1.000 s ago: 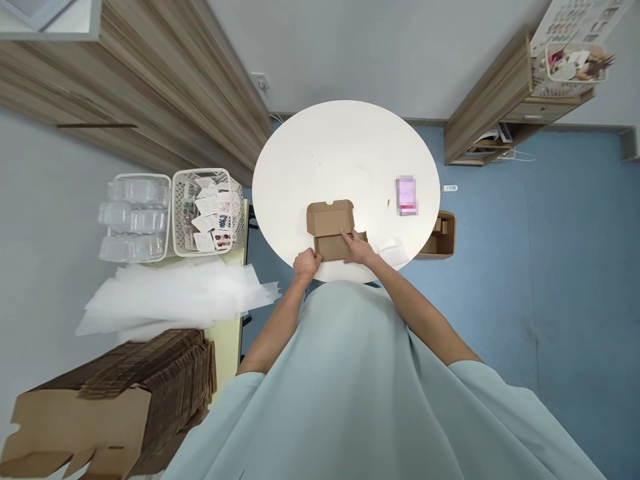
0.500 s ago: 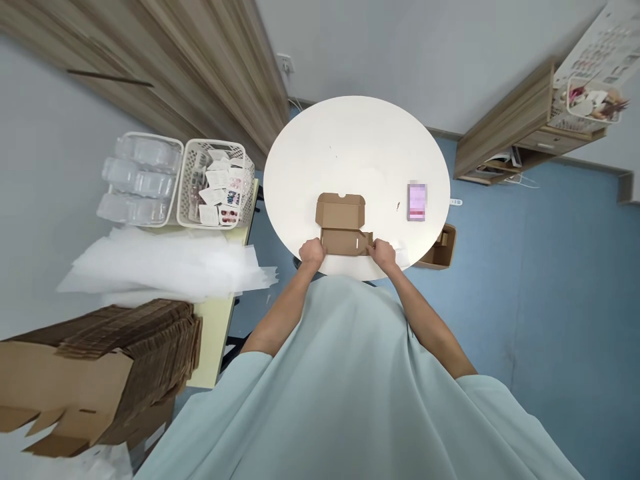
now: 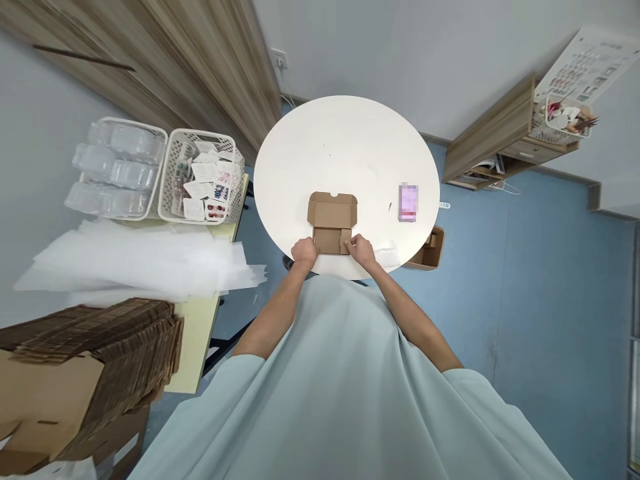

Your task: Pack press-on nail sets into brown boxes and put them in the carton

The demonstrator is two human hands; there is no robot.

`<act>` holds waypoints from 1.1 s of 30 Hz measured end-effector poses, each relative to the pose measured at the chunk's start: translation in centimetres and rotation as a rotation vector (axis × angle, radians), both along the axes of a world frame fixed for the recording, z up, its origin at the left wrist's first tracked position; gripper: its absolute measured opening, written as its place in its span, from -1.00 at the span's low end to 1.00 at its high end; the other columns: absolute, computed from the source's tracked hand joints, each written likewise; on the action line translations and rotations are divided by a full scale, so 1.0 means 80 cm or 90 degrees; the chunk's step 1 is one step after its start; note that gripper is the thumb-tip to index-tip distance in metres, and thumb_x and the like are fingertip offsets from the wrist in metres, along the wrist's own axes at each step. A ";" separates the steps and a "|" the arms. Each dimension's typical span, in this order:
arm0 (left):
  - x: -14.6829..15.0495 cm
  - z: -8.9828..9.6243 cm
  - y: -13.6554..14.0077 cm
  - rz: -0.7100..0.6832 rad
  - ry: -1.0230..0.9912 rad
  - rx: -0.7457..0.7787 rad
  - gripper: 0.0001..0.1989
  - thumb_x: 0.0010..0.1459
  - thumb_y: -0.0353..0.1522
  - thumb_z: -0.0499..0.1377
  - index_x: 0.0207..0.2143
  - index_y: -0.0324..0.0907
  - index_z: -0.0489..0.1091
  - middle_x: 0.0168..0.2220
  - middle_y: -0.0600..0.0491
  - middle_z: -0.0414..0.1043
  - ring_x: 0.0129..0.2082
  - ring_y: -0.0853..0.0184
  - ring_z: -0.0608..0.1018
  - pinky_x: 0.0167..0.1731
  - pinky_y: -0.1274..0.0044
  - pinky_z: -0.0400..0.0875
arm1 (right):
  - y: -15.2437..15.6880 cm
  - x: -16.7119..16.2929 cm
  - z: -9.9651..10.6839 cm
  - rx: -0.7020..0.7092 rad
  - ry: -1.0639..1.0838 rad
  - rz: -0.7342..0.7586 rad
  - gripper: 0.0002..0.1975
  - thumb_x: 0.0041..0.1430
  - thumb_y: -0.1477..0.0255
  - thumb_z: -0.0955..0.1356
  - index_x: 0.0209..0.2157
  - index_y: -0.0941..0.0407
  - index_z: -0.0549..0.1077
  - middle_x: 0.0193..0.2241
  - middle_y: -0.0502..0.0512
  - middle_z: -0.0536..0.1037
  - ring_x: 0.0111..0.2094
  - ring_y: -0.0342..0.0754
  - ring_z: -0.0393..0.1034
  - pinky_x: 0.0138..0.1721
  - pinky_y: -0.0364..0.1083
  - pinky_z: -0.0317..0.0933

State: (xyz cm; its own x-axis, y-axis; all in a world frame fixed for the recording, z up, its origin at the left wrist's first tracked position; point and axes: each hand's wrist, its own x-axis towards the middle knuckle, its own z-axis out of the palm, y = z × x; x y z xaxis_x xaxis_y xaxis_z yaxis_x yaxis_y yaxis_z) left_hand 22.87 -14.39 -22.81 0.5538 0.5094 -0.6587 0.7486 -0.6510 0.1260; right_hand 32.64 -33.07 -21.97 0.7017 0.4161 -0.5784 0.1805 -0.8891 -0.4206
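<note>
A small brown cardboard box (image 3: 333, 215) stands near the front edge of the round white table (image 3: 345, 147), its lid folded back away from me. My left hand (image 3: 305, 252) is closed at the box's left side wall, fingers curled against it. At the right end, my right hand (image 3: 362, 251) pinches the folded-in side flap (image 3: 346, 241) between thumb and fingers. A flat clear-white plastic piece (image 3: 387, 255) lies just right of that hand. Further right on the table is a pinkish-purple rectangular item (image 3: 409, 203), blurred out.
On the left side table (image 3: 195, 347) are a basket of clear plastic trays (image 3: 117, 167), a basket of small cards (image 3: 203, 177), white foam sheets (image 3: 135, 263) and stacked flat cartons (image 3: 120, 360). An open carton (image 3: 427, 250) sits on the floor right of the table.
The box's right side flap, which stuck outward, is now folded inward. My right hand has moved left with it. The whole view has shifted slightly.
</note>
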 end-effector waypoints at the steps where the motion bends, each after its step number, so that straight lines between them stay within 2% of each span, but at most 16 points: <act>1: 0.000 0.001 -0.001 -0.001 0.001 0.001 -0.69 0.41 -0.36 0.09 0.02 -0.26 0.57 0.01 -0.30 0.62 0.02 -0.02 0.61 -0.09 0.31 0.45 | 0.003 0.001 -0.003 -0.016 -0.002 -0.007 -0.74 0.54 0.29 0.29 0.09 0.11 0.47 0.02 0.24 0.69 0.07 0.12 0.58 0.01 -0.04 0.37; 3: -0.001 0.001 -0.003 -0.002 0.004 0.003 -0.67 0.39 -0.38 0.08 0.03 -0.26 0.58 0.02 -0.31 0.62 0.04 -0.05 0.62 -0.08 0.30 0.47 | 0.007 0.003 -0.008 -0.060 0.000 -0.005 -0.73 0.52 0.34 0.29 0.10 0.13 0.49 0.01 0.29 0.68 0.07 0.15 0.58 0.01 -0.02 0.38; 9: -0.003 0.003 -0.005 -0.015 -0.002 -0.001 -0.67 0.39 -0.41 0.06 0.03 -0.27 0.58 0.03 -0.33 0.62 0.08 -0.08 0.64 -0.04 0.27 0.51 | 0.016 0.003 -0.010 -0.158 -0.020 0.057 -0.69 0.51 0.41 0.23 -0.02 0.19 0.59 -0.06 0.42 0.68 0.01 0.23 0.59 -0.05 0.04 0.42; 14: -0.006 0.003 -0.004 -0.023 -0.003 -0.005 -0.71 0.42 -0.38 0.08 0.01 -0.25 0.56 0.01 -0.29 0.63 0.06 -0.05 0.64 -0.04 0.29 0.50 | 0.026 -0.003 -0.010 -0.177 -0.035 0.063 -0.68 0.48 0.50 0.22 0.01 0.23 0.59 -0.05 0.45 0.67 0.01 0.24 0.60 -0.05 0.05 0.41; 17: -0.010 0.001 0.000 -0.034 -0.003 0.000 -0.74 0.42 -0.30 0.12 -0.01 -0.19 0.56 -0.02 -0.25 0.64 0.04 -0.05 0.64 -0.04 0.29 0.49 | 0.018 -0.002 -0.010 -0.160 -0.030 0.067 -0.68 0.54 0.38 0.23 0.00 0.19 0.59 -0.05 0.41 0.68 0.01 0.24 0.59 -0.05 0.04 0.40; 21: -0.015 0.009 0.005 -0.054 -0.018 0.017 -0.68 0.44 -0.20 0.10 0.01 -0.22 0.50 -0.01 -0.30 0.60 0.05 -0.12 0.63 -0.02 0.24 0.47 | -0.023 0.008 -0.004 -0.081 -0.028 0.002 -0.61 0.55 0.12 0.27 -0.03 0.09 0.60 -0.10 0.27 0.71 0.00 0.19 0.59 -0.03 0.02 0.39; 24: -0.011 0.026 -0.002 -0.055 -0.078 0.037 -0.65 0.47 -0.15 0.08 0.07 -0.20 0.43 0.03 -0.27 0.57 0.06 -0.11 0.62 -0.01 0.26 0.45 | -0.077 0.020 0.001 -0.030 -0.068 -0.102 -0.67 0.53 0.17 0.31 0.07 0.08 0.56 -0.05 0.20 0.70 0.02 0.14 0.58 0.01 0.01 0.37; 26: -0.002 0.039 -0.016 -0.079 -0.121 0.028 -0.68 0.49 -0.16 0.05 0.07 -0.18 0.40 0.03 -0.23 0.55 0.04 -0.07 0.62 -0.01 0.28 0.44 | -0.116 0.029 0.000 -0.022 -0.102 -0.165 -0.64 0.49 0.21 0.35 0.15 0.11 0.51 0.04 0.22 0.66 0.07 0.13 0.55 0.07 0.01 0.36; 29: 0.018 0.057 -0.048 -0.155 -0.167 -0.014 -0.71 0.52 -0.18 0.01 0.05 -0.15 0.40 0.04 -0.18 0.54 -0.01 0.01 0.63 -0.06 0.32 0.44 | -0.163 0.036 -0.007 -0.066 -0.080 -0.237 -0.37 0.31 0.20 0.50 0.29 0.17 0.39 0.24 0.35 0.50 0.24 0.20 0.43 0.13 0.03 0.35; 31: 0.030 0.066 -0.072 -0.215 -0.183 -0.048 -0.72 0.52 -0.19 0.01 0.04 -0.13 0.40 0.03 -0.15 0.55 -0.05 0.06 0.63 -0.09 0.35 0.44 | -0.179 0.036 -0.015 -0.101 -0.024 -0.269 -0.19 0.21 0.18 0.57 0.35 0.22 0.32 0.27 0.42 0.45 0.28 0.24 0.39 0.14 0.03 0.36; 33: 0.039 0.071 -0.094 -0.268 -0.189 -0.073 -0.74 0.52 -0.22 0.02 0.06 -0.12 0.41 0.03 -0.14 0.55 -0.06 0.07 0.63 -0.12 0.35 0.45 | -0.182 0.034 -0.022 -0.118 0.002 -0.295 -0.14 0.18 0.18 0.58 0.36 0.26 0.29 0.27 0.46 0.45 0.29 0.25 0.39 0.16 0.03 0.35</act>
